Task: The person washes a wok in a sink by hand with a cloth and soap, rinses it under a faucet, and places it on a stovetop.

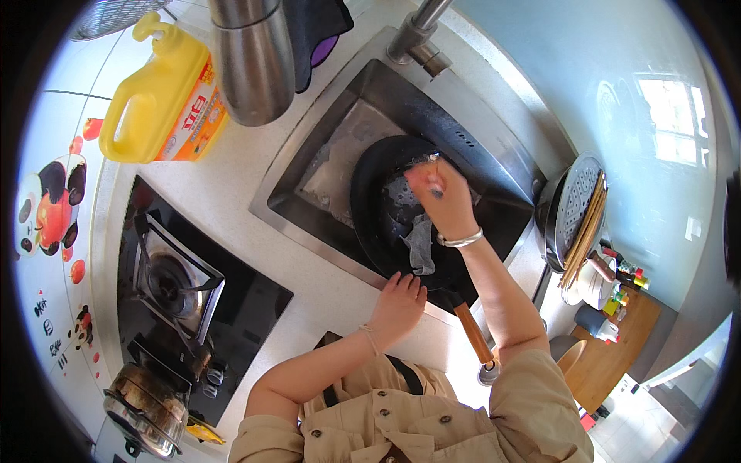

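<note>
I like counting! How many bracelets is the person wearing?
2. A silver bracelet is on the wrist of the right hand, over the black pan. A thin bracelet is on the wrist of the left hand, by the pan's rim.

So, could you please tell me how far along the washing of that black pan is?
Done: the black pan sits in the sink. In hand: the right hand rubs a grey cloth inside it, while the left hand steadies its rim. Left: no water runs from the tap, so rinsing looks pending.
</note>
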Demonstrator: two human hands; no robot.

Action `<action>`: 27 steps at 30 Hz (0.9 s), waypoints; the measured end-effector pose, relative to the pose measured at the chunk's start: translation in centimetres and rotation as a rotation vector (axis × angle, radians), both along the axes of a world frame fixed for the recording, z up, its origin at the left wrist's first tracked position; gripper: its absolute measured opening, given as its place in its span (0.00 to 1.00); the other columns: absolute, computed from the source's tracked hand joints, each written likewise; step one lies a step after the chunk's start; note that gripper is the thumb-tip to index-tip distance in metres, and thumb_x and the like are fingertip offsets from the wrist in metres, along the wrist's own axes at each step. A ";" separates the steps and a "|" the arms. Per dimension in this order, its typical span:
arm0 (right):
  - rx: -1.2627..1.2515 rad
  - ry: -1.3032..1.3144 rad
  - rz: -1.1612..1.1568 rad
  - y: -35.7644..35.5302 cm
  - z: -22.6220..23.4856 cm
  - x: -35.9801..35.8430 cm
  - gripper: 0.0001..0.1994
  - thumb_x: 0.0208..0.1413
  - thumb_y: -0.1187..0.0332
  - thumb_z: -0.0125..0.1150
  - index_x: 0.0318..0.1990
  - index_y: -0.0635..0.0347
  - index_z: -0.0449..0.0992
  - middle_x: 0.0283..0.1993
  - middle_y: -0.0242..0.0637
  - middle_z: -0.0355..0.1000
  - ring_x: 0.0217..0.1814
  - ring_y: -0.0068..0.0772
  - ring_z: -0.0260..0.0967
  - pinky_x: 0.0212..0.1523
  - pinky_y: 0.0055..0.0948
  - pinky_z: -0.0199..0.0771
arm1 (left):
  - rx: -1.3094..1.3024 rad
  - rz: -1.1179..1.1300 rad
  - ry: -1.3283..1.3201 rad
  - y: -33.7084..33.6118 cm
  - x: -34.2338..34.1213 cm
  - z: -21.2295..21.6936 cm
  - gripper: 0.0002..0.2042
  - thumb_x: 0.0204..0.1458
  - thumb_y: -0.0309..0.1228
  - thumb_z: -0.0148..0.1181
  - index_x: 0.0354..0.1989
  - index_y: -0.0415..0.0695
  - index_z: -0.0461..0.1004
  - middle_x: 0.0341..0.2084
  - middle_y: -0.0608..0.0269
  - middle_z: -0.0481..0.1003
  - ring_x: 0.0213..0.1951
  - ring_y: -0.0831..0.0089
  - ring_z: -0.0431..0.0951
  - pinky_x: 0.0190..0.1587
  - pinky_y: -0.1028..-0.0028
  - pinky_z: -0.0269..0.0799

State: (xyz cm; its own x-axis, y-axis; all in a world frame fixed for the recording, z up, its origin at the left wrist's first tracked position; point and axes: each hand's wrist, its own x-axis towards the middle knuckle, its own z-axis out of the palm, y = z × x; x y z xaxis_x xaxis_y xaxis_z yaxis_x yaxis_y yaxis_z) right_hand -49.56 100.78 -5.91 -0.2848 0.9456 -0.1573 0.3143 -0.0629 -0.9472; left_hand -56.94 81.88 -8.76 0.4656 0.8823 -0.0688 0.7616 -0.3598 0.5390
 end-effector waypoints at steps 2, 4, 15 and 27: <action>-0.058 -0.278 0.144 -3.6 -6.7 6.2 0.05 0.46 0.74 0.59 0.31 0.61 0.71 0.33 0.37 0.73 0.37 0.30 0.71 0.40 0.24 0.69 | -0.026 0.013 -0.013 1.2 -1.5 1.0 0.15 0.42 0.34 0.57 0.39 0.43 0.73 0.43 0.58 0.71 0.49 0.64 0.67 0.56 0.63 0.57; -0.207 -0.479 0.431 -7.2 -10.5 10.1 0.09 0.45 0.74 0.60 0.35 0.60 0.71 0.38 0.39 0.72 0.44 0.36 0.69 0.47 0.26 0.67 | -0.031 0.065 -0.007 3.8 -4.2 2.0 0.16 0.41 0.35 0.60 0.39 0.43 0.73 0.45 0.58 0.70 0.50 0.63 0.65 0.56 0.63 0.56; 0.187 -1.018 0.623 -4.8 -18.2 8.1 0.25 0.45 0.73 0.56 0.55 0.55 0.64 0.65 0.38 0.51 0.66 0.40 0.50 0.62 0.42 0.53 | -0.010 0.259 0.217 9.3 -8.3 0.7 0.19 0.43 0.36 0.60 0.45 0.43 0.71 0.55 0.56 0.63 0.61 0.67 0.56 0.64 0.60 0.42; -0.494 -0.224 0.754 -12.1 -7.9 10.8 0.21 0.50 0.81 0.43 0.51 0.51 0.71 0.58 0.41 0.63 0.57 0.43 0.62 0.58 0.30 0.61 | -0.208 -0.143 -0.057 3.2 -3.6 2.6 0.16 0.45 0.38 0.57 0.40 0.41 0.73 0.37 0.56 0.74 0.43 0.63 0.71 0.55 0.63 0.58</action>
